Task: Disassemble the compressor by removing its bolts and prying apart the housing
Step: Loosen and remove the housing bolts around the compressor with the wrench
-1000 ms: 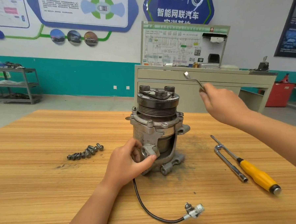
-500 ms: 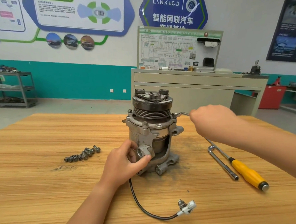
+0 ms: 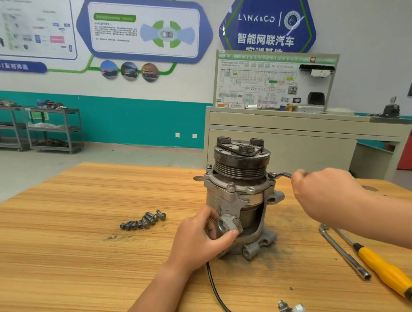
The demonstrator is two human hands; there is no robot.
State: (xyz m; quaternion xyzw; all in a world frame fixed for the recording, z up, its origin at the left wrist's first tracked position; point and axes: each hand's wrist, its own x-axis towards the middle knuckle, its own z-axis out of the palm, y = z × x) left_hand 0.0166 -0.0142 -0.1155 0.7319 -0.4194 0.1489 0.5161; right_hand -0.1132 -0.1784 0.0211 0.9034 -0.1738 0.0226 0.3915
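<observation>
The compressor stands upright in the middle of the counter, pulley end on top, so its long axis is vertical. Your left hand holds it from the front, with thumb and fingers curled round a mounting ear low on the body. Your right hand is closed round the handle of a thin bent wrench. The wrench lies about level and points left, and its head touches the flange on the right side, just under the pulley.

So the work point is left of your right hand and above your left hand — the right hand is nearer. Whether the head sits on a bolt, I cannot tell. I judge that the coming move loads this flange sideways, so the left hand must brace the body. The loose bolts lie well apart on the left.
</observation>
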